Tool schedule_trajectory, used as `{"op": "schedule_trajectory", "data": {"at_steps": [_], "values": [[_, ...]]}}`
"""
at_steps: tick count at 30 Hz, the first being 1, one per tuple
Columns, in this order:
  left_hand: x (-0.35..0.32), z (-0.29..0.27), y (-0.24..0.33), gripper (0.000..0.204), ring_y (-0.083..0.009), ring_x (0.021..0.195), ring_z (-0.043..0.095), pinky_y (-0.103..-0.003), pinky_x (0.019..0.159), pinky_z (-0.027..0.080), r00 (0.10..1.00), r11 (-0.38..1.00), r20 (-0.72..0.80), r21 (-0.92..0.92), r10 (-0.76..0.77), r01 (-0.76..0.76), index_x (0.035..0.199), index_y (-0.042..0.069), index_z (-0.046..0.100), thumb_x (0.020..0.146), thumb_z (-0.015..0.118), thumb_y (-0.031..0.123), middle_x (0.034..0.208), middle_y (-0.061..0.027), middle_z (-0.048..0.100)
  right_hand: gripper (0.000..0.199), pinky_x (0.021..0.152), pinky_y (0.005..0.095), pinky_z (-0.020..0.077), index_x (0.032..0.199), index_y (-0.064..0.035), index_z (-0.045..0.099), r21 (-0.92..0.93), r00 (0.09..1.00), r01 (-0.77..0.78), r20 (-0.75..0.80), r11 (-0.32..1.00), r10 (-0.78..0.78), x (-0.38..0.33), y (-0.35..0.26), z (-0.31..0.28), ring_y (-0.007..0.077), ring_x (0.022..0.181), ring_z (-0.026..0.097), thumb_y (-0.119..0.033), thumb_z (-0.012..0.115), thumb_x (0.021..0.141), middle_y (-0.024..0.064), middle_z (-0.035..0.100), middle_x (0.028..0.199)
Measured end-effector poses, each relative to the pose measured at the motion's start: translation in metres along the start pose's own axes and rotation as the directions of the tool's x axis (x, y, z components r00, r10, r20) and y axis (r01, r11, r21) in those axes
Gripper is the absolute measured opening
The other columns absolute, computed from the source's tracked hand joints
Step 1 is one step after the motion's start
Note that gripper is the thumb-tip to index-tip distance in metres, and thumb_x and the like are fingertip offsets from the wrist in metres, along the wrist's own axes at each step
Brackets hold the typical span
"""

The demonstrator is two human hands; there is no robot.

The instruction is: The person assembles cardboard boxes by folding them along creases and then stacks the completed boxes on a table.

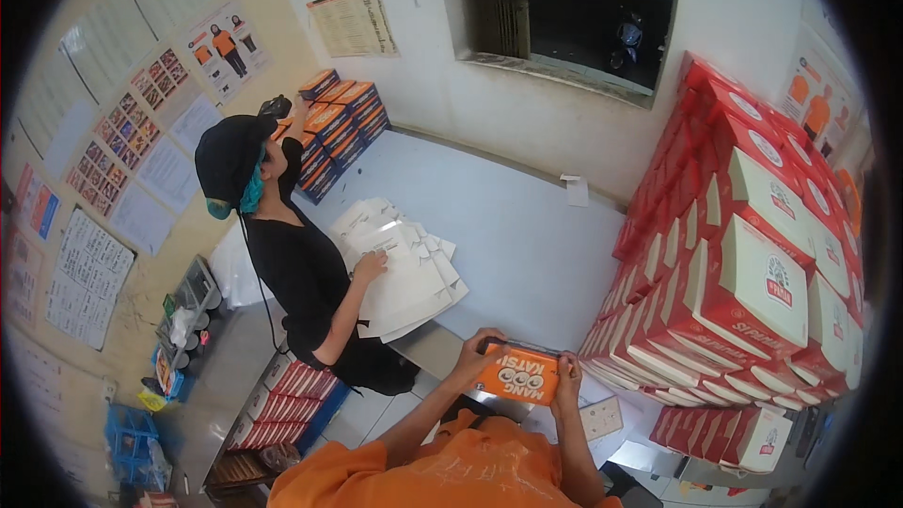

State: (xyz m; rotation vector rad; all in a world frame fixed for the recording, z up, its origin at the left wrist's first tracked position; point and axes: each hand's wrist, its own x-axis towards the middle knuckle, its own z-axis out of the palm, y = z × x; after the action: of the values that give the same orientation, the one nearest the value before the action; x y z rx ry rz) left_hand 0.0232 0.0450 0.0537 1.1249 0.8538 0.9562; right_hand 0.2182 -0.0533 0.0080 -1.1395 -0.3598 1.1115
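Between my two hands is an orange and dark blue cardboard box, raised in front of my chest with its printed orange face up. My left hand grips its left end, fingers curled over the far corner. Around the right end closes my right hand, its thumb along the edge. The underside of the box is hidden. Below the box, partly covered by my right forearm, lies a pale board on a white surface.
A co-worker in black stands at left, one hand on flat white cartons, the other at stacked orange and blue boxes. Tall stacks of red and white boxes stand right of the pale table. A metal counter runs along the left.
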Motion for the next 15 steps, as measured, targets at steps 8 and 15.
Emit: {"op": "schedule_trajectory", "data": {"at_steps": [8,15], "values": [[0.085,-0.056,0.098,0.019,-0.0113,0.099,0.056,-0.028,0.089,0.045,0.847,0.959,0.53,-0.222,-0.032,0.175,0.083,0.006,0.059,0.08,0.078,0.006,0.109,-0.0055,0.059,0.036,0.076,0.0309,0.0541,0.098,-0.0098,0.05,0.286,0.951,-0.138,0.305,0.948,0.047,0.043,-0.027,0.045,0.0154,0.086,0.059,-0.022,0.079,0.081,0.0016,0.057,0.092],[0.183,-0.042,0.104,0.03,-0.013,0.096,0.06,-0.028,0.081,0.048,0.78,0.946,0.537,0.138,-0.321,0.294,0.104,0.006,0.059,0.086,0.074,0.024,0.1,-0.0057,0.064,0.03,0.089,0.0351,0.0504,0.091,-0.0112,0.047,0.274,0.967,-0.171,0.23,0.946,0.108,0.075,-0.004,0.041,0.0229,0.107,0.059,-0.014,0.075,0.083,0.0132,0.063,0.114]]}}
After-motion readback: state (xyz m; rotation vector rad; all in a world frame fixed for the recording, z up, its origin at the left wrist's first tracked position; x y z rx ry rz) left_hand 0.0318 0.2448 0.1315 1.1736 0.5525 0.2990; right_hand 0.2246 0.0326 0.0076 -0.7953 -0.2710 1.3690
